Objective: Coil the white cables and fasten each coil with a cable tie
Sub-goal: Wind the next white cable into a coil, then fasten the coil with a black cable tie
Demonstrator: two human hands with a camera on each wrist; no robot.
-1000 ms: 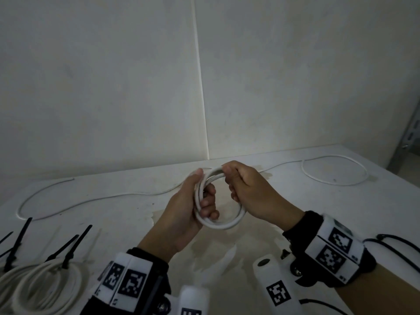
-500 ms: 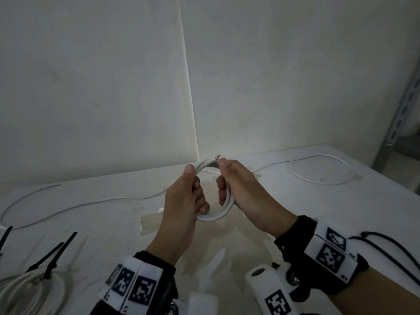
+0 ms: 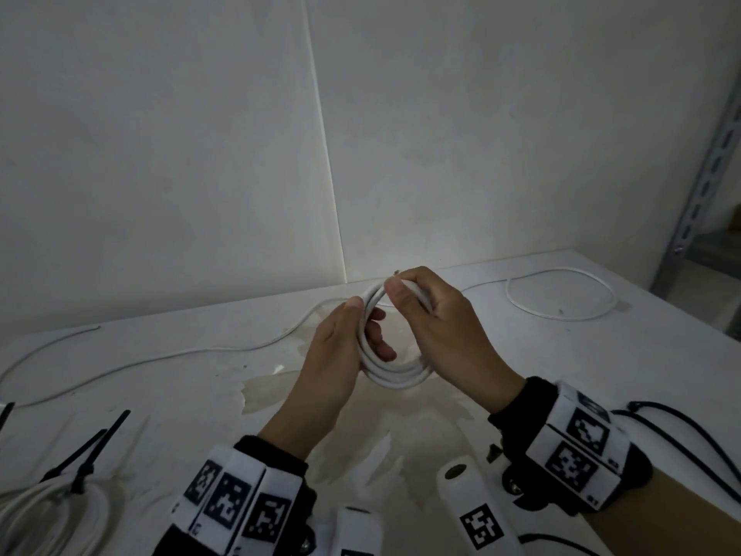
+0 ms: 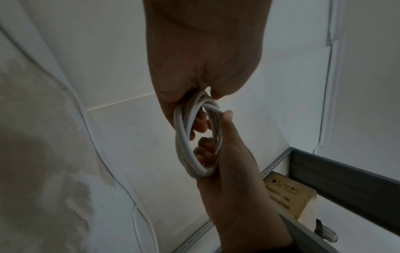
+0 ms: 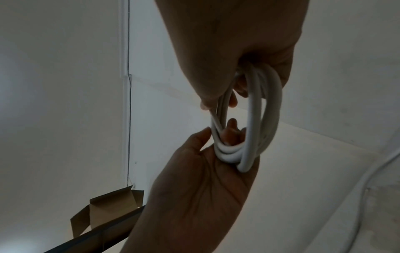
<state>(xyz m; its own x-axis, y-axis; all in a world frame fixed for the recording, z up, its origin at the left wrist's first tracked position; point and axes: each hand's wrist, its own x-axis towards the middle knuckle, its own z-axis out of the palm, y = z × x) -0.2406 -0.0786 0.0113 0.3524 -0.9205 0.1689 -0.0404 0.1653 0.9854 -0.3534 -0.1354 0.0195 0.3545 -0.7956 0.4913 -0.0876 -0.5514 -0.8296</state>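
Hands grip white coil; box reads "QUANTITY"

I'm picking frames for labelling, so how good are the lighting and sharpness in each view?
Head view: dim and even, the coil and both hands sharp, the wall seam bowed by the wide lens. Left wrist view: the left hand is a dark backlit shape and the shelf edges are smeared. Right wrist view: the right hand is also backlit, with soft coil strands.

Smooth plastic-sheathed coil; matt stained table; perforated metal upright.
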